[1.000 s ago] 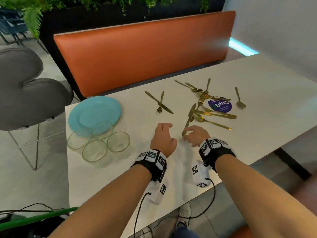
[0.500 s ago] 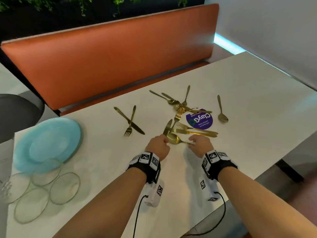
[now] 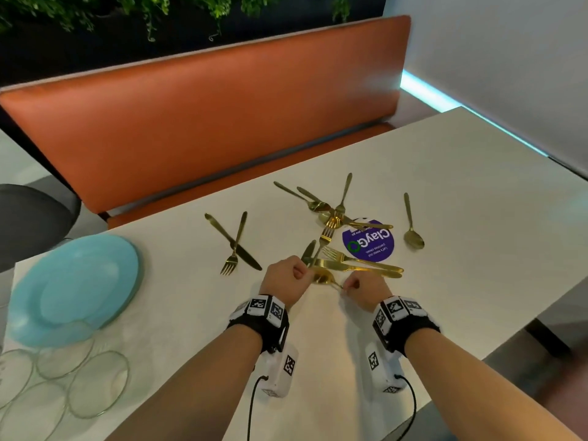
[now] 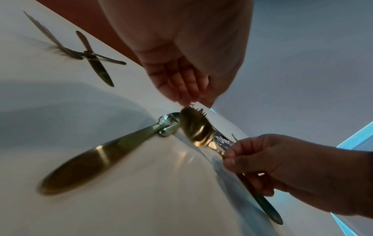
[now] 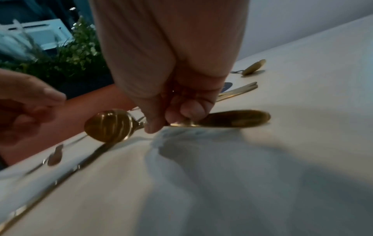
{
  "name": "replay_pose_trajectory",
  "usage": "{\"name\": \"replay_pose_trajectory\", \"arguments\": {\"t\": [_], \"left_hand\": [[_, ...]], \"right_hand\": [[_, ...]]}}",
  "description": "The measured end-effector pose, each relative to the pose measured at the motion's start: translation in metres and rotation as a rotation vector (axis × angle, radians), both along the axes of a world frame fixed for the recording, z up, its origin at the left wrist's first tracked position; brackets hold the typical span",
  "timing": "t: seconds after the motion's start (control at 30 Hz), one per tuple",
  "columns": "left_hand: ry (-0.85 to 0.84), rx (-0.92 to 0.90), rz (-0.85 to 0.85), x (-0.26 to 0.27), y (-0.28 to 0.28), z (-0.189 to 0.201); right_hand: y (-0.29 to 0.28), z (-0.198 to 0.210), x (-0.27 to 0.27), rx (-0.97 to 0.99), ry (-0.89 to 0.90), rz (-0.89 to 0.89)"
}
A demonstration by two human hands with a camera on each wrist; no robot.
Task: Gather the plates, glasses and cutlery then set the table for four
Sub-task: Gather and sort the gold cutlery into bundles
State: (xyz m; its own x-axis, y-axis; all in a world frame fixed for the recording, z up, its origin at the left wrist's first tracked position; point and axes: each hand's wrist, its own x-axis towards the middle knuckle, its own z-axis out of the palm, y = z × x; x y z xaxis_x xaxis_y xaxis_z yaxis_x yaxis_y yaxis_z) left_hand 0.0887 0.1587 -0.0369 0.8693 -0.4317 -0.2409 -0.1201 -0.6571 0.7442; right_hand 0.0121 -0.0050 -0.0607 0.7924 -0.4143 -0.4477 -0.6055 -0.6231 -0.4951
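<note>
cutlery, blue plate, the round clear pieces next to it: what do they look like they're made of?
Cutlery, e.g. the spoon the right hand holds: gold-toned polished metal, mirror-like glints.
Blue plate: opaque turquoise, soft sheen; likely glazed ceramic, could be melamine.
Clear pieces: see-through with bright rims; glass, possibly clear plastic.

Gleaming gold metal spoon [image 3: 322, 277], gold cutlery all round; a round turquoise plate [image 3: 76, 288] on the cream-white table [image 3: 477, 249], a purple round sticker [image 3: 369, 243] lettered white, burnt-orange padded bench [image 3: 206, 122] behind.

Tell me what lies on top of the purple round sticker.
A gold knife crosses the far edge of the purple sticker; the rest is bare, its print readable. A fork lies just beside its near edge. What the knife covers is hidden.
</note>
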Motion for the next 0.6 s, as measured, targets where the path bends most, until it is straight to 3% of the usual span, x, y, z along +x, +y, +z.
{"name": "replay_pose_trajectory", "arguments": {"t": [0.1,0.23,0.37,0.6], "left_hand": [[-0.034,-0.071,0.087,0.003,0.005,0.003],[0.269,-0.173,0.102,0.007,0.015,-0.002],[0.604,-0.307,0.088,0.007,0.021,0.007],[0.733,-0.316,0.015,0.001,0.036,0.011]], "right_hand": [[0.003,0.006,0.005,0.156,-0.083,-0.203],[0.026,0.024,0.016,0.466,-0.171,-0.416],[0.061,0.032,0.025,0.672,-0.195,-0.402],[0.092,0.036,0.025,0.683,-0.209,-0.313]]}}
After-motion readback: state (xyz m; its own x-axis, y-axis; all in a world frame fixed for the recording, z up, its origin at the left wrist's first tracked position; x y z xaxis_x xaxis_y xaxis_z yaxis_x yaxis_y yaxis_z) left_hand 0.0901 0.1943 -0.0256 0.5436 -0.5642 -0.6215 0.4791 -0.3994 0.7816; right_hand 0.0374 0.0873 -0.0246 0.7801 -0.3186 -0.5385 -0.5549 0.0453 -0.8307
